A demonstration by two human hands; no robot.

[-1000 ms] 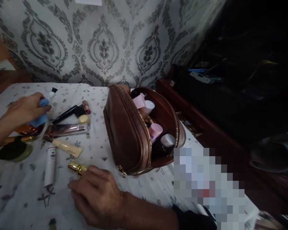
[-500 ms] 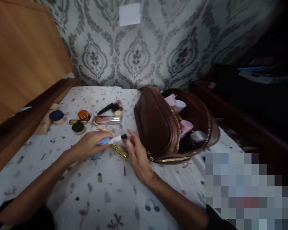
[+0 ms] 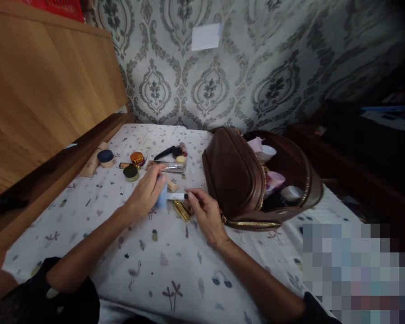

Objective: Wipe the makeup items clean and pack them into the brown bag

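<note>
My left hand (image 3: 146, 194) is closed around the blue end of a small blue-and-white tube (image 3: 170, 196) held level above the bed. My right hand (image 3: 206, 215) pinches the tube's black cap end with thumb and fingers. Just under the tube lies a gold lipstick case (image 3: 181, 209) on the sheet. To the right stands an open brown cosmetic bag (image 3: 236, 177) with pink and white bottles (image 3: 273, 180) inside it.
Several cosmetics lie behind my hands: a silver tube (image 3: 171, 167), a black pencil (image 3: 165, 153), an orange jar (image 3: 137, 158), a dark green compact (image 3: 131, 172) and a blue-lidded jar (image 3: 105, 157). A wooden headboard (image 3: 47, 94) rises at left. Dark furniture (image 3: 367, 148) stands at right.
My left hand lifted the blue tube from the far left and brought it to the middle. My right hand left the sheet and took the cap end. The camera turned left.
</note>
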